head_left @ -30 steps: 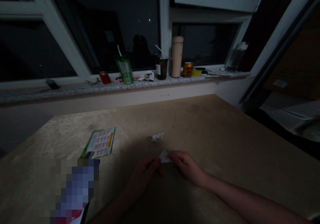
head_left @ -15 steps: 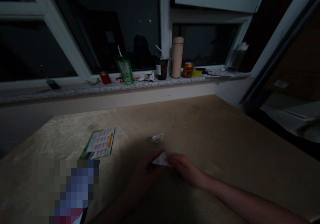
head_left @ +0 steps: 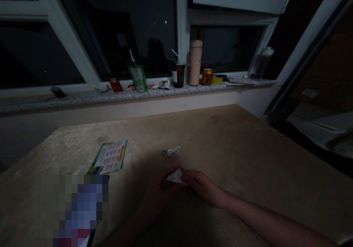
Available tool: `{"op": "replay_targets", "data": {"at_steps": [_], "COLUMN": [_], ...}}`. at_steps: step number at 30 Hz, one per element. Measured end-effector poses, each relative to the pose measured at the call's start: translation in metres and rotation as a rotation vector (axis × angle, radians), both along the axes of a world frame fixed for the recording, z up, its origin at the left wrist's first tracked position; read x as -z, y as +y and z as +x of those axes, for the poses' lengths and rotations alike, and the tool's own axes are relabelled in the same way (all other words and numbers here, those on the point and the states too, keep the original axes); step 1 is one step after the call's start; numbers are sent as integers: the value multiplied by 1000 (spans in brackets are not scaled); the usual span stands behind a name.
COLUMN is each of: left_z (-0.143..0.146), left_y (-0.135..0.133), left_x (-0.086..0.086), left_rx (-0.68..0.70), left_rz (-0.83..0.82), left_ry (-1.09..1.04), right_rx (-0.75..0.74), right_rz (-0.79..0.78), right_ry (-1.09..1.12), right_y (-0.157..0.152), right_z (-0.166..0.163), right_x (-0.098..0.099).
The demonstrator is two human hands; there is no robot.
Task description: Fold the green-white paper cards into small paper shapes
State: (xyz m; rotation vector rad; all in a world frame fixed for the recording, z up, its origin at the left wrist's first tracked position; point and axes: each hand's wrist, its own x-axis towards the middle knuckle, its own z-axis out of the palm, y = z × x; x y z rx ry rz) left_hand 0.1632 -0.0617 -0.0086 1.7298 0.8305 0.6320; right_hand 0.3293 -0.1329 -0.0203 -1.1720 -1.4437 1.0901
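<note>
A small folded piece of printed paper (head_left: 175, 176) sits between my two hands, low over the brown table (head_left: 234, 147). My left hand (head_left: 158, 193) pinches its left side with closed fingers. From the right, my right hand (head_left: 204, 188) grips the other end, fingers pressed together. A second small folded paper piece (head_left: 171, 151) lies on the table just beyond my hands, untouched. The light is dim and the finger details are hard to see.
A green and orange printed leaflet (head_left: 109, 157) lies on the table to the left. On the stone windowsill (head_left: 82, 98) stand a green drink cup (head_left: 137, 77), a dark cup (head_left: 178, 74), a tall pale flask (head_left: 195, 62) and two cans (head_left: 207, 76).
Both hands have drawn slightly nearer to me with the folded paper, which has turned from a small upright flap to a flatter, wider shape. The rest has not moved.
</note>
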Motion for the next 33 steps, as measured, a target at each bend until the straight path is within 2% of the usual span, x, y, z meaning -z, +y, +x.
{"op": "replay_targets", "data": {"at_steps": [4, 10, 14, 20, 24, 28, 33], "left_z": [2, 4, 6, 8, 13, 19, 24], "left_y": [0, 1, 1, 3, 5, 3, -1], "left_x": [0, 3, 3, -1, -5, -8, -5], "left_rx": [-31, 9, 61, 80, 53, 19, 23], "left_rz": [52, 10, 28, 48, -27, -37, -5], "left_ry": [0, -5, -16, -20, 8, 12, 30], "right_rx": [70, 244, 255, 249, 331, 435, 425], "right_rz": [55, 98, 247, 303, 280, 169, 87], "right_ry": [-92, -98, -120, -210, -178, -66, -2], "right_y": [1, -3, -7, -6, -4, -3, 0], "right_z": [-2, -2, 0, 2, 1, 0, 1], "right_x": [-1, 1, -3, -7, -1, 4, 5]}}
